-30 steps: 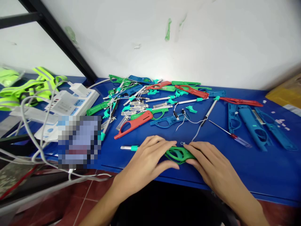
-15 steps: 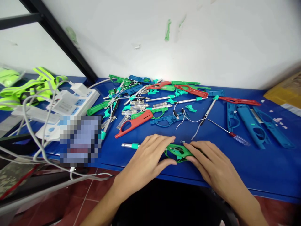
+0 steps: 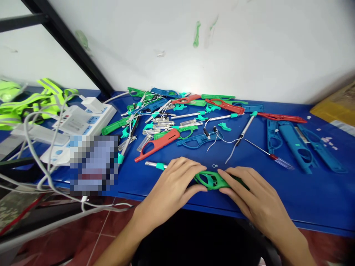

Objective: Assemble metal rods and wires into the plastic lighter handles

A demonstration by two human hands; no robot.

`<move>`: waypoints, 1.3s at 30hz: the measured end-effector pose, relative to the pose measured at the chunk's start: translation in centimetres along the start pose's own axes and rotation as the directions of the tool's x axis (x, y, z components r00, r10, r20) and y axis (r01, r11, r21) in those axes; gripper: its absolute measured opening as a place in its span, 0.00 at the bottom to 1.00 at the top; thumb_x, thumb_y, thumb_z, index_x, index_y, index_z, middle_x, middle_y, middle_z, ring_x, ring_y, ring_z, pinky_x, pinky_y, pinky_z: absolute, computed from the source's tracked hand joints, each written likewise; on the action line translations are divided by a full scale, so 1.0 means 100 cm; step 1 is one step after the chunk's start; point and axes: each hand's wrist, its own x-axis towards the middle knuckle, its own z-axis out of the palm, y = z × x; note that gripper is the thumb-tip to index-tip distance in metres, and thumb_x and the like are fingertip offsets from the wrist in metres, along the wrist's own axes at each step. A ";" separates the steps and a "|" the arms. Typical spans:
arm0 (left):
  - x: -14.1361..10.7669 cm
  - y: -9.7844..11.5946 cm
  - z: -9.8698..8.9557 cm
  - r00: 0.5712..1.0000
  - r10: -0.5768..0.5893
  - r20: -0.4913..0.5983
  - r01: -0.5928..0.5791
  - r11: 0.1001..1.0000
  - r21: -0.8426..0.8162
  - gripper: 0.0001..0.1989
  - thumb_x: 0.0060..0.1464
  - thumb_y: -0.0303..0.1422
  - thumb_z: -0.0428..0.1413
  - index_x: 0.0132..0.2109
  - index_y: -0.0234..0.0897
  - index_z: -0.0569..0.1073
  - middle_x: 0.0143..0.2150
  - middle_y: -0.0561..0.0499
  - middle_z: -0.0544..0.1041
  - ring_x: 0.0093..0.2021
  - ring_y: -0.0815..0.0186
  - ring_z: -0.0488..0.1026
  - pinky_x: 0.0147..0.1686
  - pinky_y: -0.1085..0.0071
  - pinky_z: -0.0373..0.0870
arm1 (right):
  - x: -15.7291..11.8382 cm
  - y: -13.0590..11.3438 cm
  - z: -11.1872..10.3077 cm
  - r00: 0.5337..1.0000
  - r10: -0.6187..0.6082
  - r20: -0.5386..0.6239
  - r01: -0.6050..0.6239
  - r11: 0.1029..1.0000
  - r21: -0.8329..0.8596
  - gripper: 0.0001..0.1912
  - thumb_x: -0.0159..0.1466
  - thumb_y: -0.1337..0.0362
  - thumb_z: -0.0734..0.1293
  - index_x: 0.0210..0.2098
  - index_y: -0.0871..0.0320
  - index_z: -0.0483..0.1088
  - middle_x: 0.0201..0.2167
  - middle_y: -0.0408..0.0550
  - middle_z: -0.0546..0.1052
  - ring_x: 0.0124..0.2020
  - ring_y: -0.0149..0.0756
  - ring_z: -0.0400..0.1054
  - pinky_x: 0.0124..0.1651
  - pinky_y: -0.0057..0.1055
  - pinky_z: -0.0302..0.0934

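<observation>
Between my two hands lies a green gas lighter (image 3: 215, 180) with an oval trigger opening, close to the front edge of the blue table. My left hand (image 3: 180, 181) is closed around its left part, thumb below and fingers above. A silver nozzle tube with a teal collar (image 3: 160, 166) sticks out beyond that hand. On the other end my right hand (image 3: 246, 188) grips the green handle, which its fingers partly cover. Just above the lighter, a small pale ring-shaped piece (image 3: 215, 166) rests on the table.
Loose lighter shells, tubes and wires form a pile, with an orange shell (image 3: 158, 145) in front. A screwdriver (image 3: 273, 157) lies to the right beside blue shells (image 3: 296, 147). At left are a white power strip (image 3: 102, 120), a blurred-out device (image 3: 95, 164) and cables.
The green lighter has turned slightly in my hands, and its halves look closer together, with the oval opening showing more clearly. Both hands keep their hold in nearly the same place.
</observation>
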 end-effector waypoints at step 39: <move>0.002 0.000 0.003 0.994 0.073 -0.082 -0.072 0.997 0.014 0.09 0.72 0.37 0.62 0.54 0.39 0.77 0.54 0.51 0.84 0.55 0.59 0.75 0.57 0.61 0.66 | -0.027 0.012 -0.019 0.988 0.147 0.040 -0.151 0.979 0.135 0.16 0.76 0.71 0.68 0.62 0.56 0.74 0.41 0.45 0.76 0.36 0.32 0.72 0.37 0.28 0.67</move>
